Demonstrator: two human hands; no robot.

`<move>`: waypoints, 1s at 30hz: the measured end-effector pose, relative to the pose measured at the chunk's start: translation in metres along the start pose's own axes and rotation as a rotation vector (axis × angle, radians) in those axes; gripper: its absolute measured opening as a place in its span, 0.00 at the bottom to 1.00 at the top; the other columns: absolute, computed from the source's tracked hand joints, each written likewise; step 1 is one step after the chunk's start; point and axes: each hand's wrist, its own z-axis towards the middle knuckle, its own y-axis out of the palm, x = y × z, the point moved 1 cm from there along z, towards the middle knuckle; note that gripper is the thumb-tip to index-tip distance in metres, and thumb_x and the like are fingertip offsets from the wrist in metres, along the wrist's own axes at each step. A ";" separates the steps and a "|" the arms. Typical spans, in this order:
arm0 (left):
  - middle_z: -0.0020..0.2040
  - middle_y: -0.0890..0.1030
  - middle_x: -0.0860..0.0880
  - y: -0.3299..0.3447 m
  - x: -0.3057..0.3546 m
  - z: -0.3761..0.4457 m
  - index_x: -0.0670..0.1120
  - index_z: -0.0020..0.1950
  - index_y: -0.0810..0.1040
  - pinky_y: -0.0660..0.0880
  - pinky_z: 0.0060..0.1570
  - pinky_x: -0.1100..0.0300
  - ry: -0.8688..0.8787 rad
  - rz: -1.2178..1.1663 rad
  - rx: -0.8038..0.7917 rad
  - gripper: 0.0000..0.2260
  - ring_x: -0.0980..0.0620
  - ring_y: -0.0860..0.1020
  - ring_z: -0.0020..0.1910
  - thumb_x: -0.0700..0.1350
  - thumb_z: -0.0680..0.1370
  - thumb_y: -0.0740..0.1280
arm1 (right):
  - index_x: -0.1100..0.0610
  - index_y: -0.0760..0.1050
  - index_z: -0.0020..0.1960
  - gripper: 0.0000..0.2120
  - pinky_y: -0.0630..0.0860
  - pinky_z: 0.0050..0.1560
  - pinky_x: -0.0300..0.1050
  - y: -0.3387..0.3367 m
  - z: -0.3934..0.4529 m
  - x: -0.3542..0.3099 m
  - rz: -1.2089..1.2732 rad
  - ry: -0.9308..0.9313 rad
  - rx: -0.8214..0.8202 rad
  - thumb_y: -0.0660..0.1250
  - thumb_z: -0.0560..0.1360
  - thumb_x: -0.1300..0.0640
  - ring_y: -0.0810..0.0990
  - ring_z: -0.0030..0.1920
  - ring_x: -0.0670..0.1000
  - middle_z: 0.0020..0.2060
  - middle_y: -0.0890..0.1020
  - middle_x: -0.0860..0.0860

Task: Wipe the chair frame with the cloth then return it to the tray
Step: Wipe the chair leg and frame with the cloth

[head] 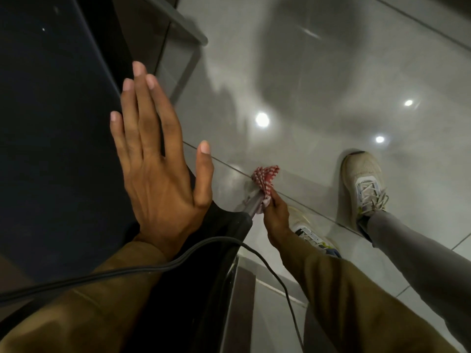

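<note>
Olive-brown sleeves reach down from the person; a black cable (142, 268) droops across the left one. No tray shows from where I stand. Nearest, the left hand (158, 159) lies flat with fingers spread against the dark chair (51, 110), gripping nothing. Lower down, the right hand (276, 217) is pinched tight around the red-checked cloth (265, 179), bunched against a metal chair frame (251, 205) leg. Beyond it, pale sneakers (364, 179) stand on glossy grey floor tiles (305, 72)

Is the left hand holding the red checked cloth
No, the left hand lies open and flat on the dark chair; the right hand grips the cloth.
</note>
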 end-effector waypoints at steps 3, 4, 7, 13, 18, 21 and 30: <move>0.88 0.56 0.35 -0.001 0.000 0.000 0.35 0.87 0.53 0.45 0.89 0.47 0.005 0.001 -0.011 0.34 0.38 0.54 0.89 0.55 0.87 0.51 | 0.57 0.74 0.78 0.19 0.72 0.80 0.63 0.005 -0.003 -0.005 0.065 0.033 0.012 0.56 0.90 0.56 0.77 0.74 0.62 0.73 0.80 0.60; 0.88 0.56 0.35 -0.002 0.000 0.000 0.35 0.87 0.53 0.45 0.89 0.47 0.007 0.007 -0.014 0.34 0.38 0.54 0.89 0.55 0.87 0.51 | 0.57 0.72 0.79 0.20 0.72 0.80 0.63 0.002 -0.014 -0.006 0.041 -0.001 -0.019 0.56 0.90 0.58 0.77 0.75 0.61 0.73 0.80 0.60; 0.88 0.55 0.35 -0.003 0.001 0.000 0.35 0.87 0.53 0.45 0.89 0.46 -0.003 0.004 -0.027 0.34 0.37 0.53 0.89 0.55 0.87 0.52 | 0.52 0.71 0.81 0.20 0.73 0.81 0.55 -0.016 -0.071 -0.006 -0.032 -0.172 -0.170 0.57 0.89 0.59 0.77 0.76 0.53 0.73 0.81 0.52; 0.88 0.54 0.35 -0.003 0.002 0.001 0.36 0.88 0.51 0.44 0.90 0.47 -0.010 0.010 -0.036 0.35 0.38 0.53 0.89 0.56 0.87 0.53 | 0.56 0.74 0.78 0.20 0.73 0.80 0.50 -0.023 -0.103 0.003 -0.092 -0.321 -0.252 0.59 0.88 0.62 0.78 0.76 0.47 0.72 0.83 0.49; 0.88 0.55 0.36 0.000 0.000 0.000 0.36 0.88 0.52 0.45 0.90 0.46 -0.003 -0.004 -0.011 0.34 0.39 0.53 0.89 0.56 0.88 0.52 | 0.61 0.72 0.79 0.21 0.72 0.80 0.63 -0.019 -0.039 0.011 -0.165 -0.201 -0.119 0.58 0.88 0.67 0.78 0.76 0.59 0.73 0.81 0.60; 0.88 0.55 0.36 0.001 -0.001 0.000 0.36 0.88 0.52 0.45 0.90 0.46 -0.004 -0.003 -0.004 0.34 0.39 0.53 0.89 0.56 0.87 0.52 | 0.61 0.73 0.78 0.19 0.72 0.80 0.64 -0.011 -0.007 0.004 -0.118 -0.119 -0.091 0.57 0.89 0.61 0.77 0.75 0.62 0.73 0.80 0.61; 0.89 0.55 0.36 -0.002 0.001 0.000 0.36 0.88 0.52 0.44 0.90 0.47 -0.004 0.016 -0.022 0.34 0.39 0.53 0.89 0.56 0.88 0.52 | 0.53 0.75 0.78 0.20 0.74 0.78 0.44 -0.020 -0.104 -0.008 -0.119 -0.355 -0.193 0.59 0.88 0.62 0.77 0.77 0.47 0.73 0.82 0.46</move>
